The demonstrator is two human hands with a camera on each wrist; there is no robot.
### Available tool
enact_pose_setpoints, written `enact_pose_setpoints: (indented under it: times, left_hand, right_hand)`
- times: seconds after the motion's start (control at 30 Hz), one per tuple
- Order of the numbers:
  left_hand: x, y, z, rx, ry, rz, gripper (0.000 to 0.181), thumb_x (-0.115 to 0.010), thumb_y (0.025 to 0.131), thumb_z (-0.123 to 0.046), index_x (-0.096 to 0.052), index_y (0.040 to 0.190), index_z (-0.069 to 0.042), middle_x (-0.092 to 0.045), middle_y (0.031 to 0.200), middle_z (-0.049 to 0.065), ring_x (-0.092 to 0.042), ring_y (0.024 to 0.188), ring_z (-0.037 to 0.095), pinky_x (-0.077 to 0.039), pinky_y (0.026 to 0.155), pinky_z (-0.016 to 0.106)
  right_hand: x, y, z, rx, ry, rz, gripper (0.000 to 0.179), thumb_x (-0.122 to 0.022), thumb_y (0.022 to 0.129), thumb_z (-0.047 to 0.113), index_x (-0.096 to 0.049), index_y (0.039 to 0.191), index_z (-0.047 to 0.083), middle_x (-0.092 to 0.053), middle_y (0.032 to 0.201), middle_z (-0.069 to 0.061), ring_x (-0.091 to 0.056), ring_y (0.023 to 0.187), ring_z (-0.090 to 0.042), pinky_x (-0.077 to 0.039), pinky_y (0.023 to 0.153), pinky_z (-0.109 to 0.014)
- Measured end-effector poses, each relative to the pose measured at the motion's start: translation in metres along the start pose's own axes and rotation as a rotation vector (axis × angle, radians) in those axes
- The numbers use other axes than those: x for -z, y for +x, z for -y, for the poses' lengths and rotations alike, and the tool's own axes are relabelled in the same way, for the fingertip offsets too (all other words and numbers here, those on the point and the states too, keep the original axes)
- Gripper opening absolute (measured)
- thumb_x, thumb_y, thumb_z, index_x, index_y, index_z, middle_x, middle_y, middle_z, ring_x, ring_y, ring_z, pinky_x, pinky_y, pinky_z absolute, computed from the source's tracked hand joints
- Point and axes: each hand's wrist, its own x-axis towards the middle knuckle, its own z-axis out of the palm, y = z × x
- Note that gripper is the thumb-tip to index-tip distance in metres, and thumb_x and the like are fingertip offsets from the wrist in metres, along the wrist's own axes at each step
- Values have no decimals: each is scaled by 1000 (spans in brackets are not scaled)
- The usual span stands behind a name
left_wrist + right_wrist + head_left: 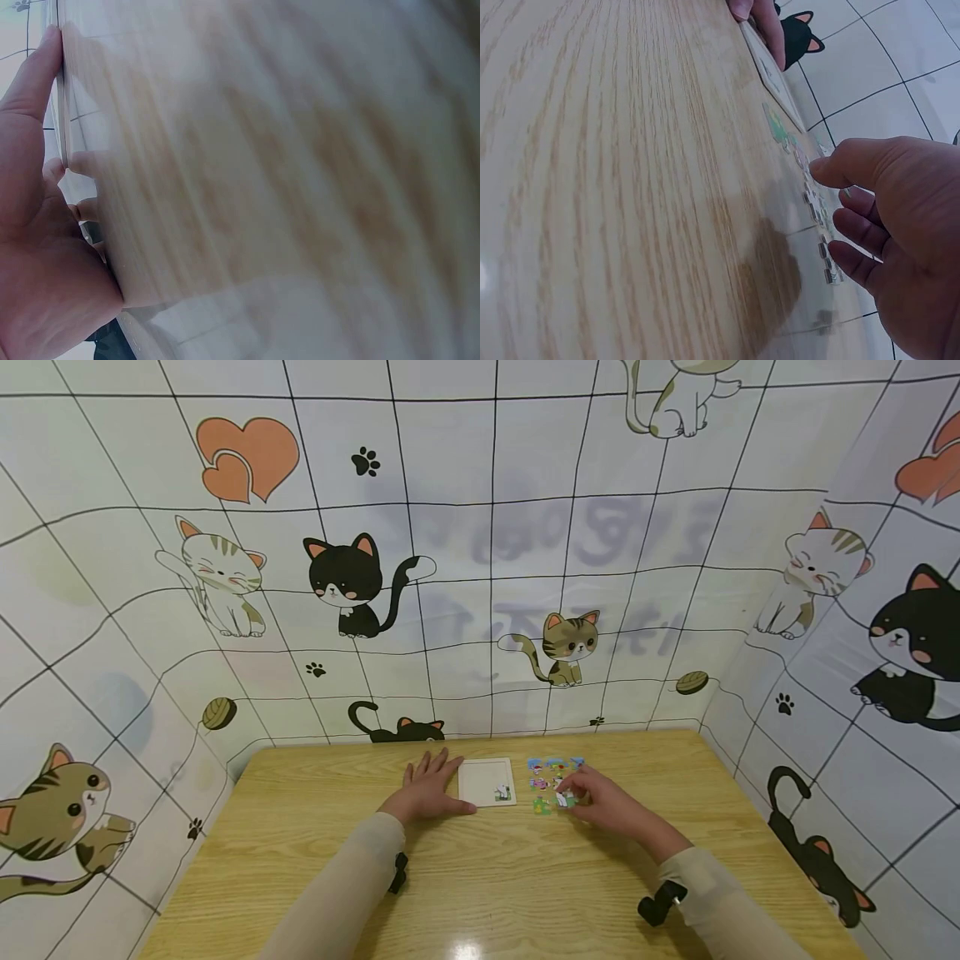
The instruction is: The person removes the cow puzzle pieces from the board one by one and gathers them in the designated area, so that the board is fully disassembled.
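Note:
My left hand (429, 789) rests at the left side of a shallow white puzzle tray (486, 763), fingers spread at its upper corner and thumb along the lower edge. One puzzle piece (502, 792) lies in the tray's lower right corner. To the right, my right hand (603, 802) pinches a small white and green puzzle piece (564, 799) between thumb and index finger, low over the table. In the right wrist view the thumb (847, 163) hides most of that piece, and the other fingers are loosely bent. Several loose colourful puzzle pieces (538, 783) lie between tray and right hand.
Both hands work on a wooden table (480, 877) with a light grain. A white cloth wall (465, 568) with black grid lines and cartoon cats stands behind the table and on both sides. Dark camera mounts (660, 903) sit on the wrists.

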Motion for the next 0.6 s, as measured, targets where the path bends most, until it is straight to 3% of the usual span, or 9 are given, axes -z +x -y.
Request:
enact_pose_setpoints:
  times: [0.23, 0.6]
  left_hand:
    - [-1, 1, 1, -1, 10, -6, 110, -81, 93, -67, -29, 177, -20, -11, 185, 17, -3, 169, 49, -2, 129, 75]
    - [-1, 2, 1, 2, 4, 0, 110, -81, 93, -68, -29, 178, -20, -10, 185, 17, -1, 169, 48, -1, 129, 75]
  right_hand:
    - [-2, -1, -6, 4, -5, 10, 25, -78, 102, 1, -73, 126, 6, -53, 106, -7, -51, 94, -23, -49, 78, -31]
    - [-3, 0, -6, -63, -5, 43, 21, -78, 103, 3, -72, 123, 7, -54, 107, -7, -47, 94, -18, -45, 80, -32]
